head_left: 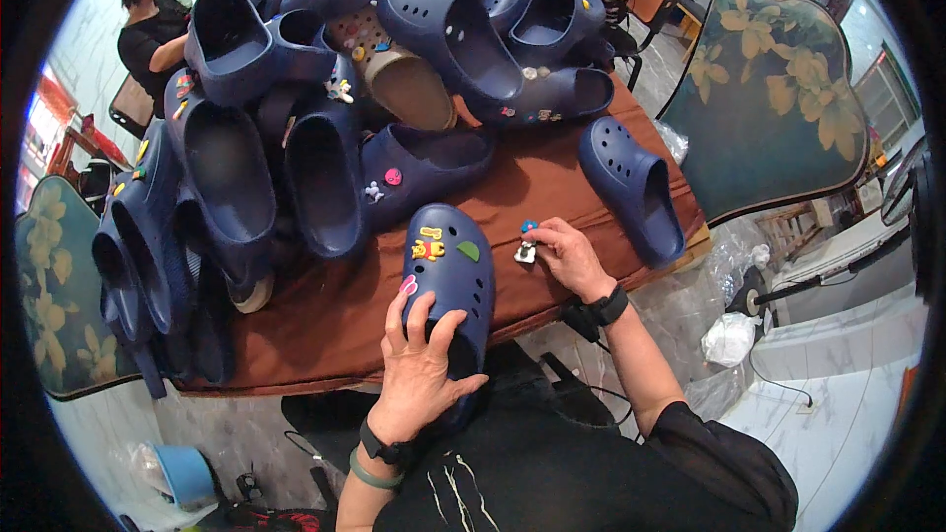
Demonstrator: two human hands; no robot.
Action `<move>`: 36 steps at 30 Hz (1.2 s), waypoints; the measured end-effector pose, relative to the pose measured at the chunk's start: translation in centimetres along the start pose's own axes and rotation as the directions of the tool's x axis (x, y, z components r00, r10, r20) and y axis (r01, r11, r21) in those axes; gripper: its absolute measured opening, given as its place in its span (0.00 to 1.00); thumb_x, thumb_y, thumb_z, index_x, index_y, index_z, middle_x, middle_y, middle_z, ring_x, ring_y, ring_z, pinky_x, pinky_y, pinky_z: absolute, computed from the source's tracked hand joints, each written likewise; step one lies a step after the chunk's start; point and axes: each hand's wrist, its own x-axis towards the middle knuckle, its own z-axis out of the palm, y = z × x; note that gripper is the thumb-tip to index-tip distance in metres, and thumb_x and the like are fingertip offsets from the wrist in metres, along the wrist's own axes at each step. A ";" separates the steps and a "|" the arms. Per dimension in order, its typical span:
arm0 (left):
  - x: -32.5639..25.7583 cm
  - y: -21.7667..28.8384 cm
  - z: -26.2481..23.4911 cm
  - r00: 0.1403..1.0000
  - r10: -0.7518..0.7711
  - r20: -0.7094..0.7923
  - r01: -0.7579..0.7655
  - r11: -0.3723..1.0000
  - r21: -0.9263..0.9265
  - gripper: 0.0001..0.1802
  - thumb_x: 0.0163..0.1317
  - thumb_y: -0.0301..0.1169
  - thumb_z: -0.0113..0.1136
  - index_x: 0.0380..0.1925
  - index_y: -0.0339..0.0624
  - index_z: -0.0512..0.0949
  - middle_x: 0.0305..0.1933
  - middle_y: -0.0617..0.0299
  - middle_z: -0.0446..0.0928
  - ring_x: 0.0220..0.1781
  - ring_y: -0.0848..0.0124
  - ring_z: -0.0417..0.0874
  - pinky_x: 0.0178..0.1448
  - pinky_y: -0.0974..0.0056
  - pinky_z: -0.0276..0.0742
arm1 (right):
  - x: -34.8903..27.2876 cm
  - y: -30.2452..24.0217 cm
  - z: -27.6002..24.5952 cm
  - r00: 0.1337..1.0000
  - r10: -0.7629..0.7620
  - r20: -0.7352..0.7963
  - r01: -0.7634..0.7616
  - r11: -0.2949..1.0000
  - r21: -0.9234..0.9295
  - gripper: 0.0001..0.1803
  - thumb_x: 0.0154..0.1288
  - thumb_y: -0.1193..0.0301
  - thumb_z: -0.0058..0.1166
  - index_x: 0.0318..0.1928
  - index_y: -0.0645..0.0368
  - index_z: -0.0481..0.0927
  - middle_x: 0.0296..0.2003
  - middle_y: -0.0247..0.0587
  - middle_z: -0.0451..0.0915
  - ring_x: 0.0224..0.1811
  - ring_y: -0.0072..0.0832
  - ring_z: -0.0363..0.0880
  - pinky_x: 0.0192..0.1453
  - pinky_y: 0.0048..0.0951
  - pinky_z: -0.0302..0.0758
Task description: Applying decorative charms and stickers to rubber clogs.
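In front of me a navy blue clog (461,286) lies with its toe pointing away, at the near edge of the table. Its top carries several charms: a yellow and red figure (428,250), a green half-round one (468,252) and a pink one (409,285). My left hand (419,365) grips the clog near its opening, fingers across the upper. To the right of the clog, my right hand (564,254) is closed in a pinch on a small blue charm (529,227). A black-and-white charm (525,253) is just beside those fingertips; whether it is also held is unclear.
Navy clogs (325,177) are heaped over the left and back of the brown-covered table (532,310), with a beige clog (409,89) among them. A single clog (636,192) lies at right. Flower-patterned chair backs (778,99) flank the table. Co-workers (153,30) are at the far side.
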 end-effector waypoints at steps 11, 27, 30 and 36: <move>-0.1 0.1 0.4 0.999 -0.033 0.010 0.033 0.999 -0.002 0.58 0.30 0.42 0.84 0.65 0.54 0.62 0.69 0.51 0.52 0.75 0.44 0.47 0.72 0.40 0.58 | -3.7 -9.3 2.0 0.962 -0.227 -0.155 0.214 0.972 -0.097 0.11 0.58 0.76 0.64 0.43 0.59 0.84 0.39 0.44 0.82 0.41 0.41 0.82 0.45 0.37 0.81; -0.2 -0.4 0.9 0.999 -0.003 -0.050 0.003 1.000 0.002 0.58 0.29 0.40 0.84 0.64 0.53 0.62 0.70 0.52 0.53 0.76 0.45 0.46 0.69 0.40 0.59 | -5.8 -15.2 4.1 0.961 -0.275 0.002 0.253 0.880 -0.401 0.23 0.52 0.80 0.58 0.51 0.74 0.77 0.44 0.55 0.78 0.44 0.45 0.78 0.47 0.34 0.80; -0.2 -0.4 0.9 0.999 -0.006 -0.041 0.006 1.000 0.003 0.57 0.29 0.40 0.84 0.64 0.53 0.62 0.70 0.52 0.53 0.76 0.45 0.46 0.69 0.40 0.59 | -5.7 -15.0 4.3 0.955 -0.293 0.044 0.285 0.868 -0.406 0.27 0.50 0.78 0.55 0.53 0.77 0.75 0.46 0.56 0.76 0.46 0.44 0.77 0.50 0.35 0.80; -0.1 -0.6 0.9 0.999 -0.017 -0.041 0.017 1.000 0.010 0.57 0.29 0.41 0.84 0.64 0.53 0.62 0.70 0.52 0.53 0.76 0.44 0.46 0.69 0.39 0.59 | -5.5 -15.3 4.5 0.940 -0.322 0.111 0.337 0.828 -0.448 0.25 0.51 0.77 0.55 0.51 0.76 0.76 0.44 0.53 0.77 0.45 0.43 0.77 0.48 0.36 0.79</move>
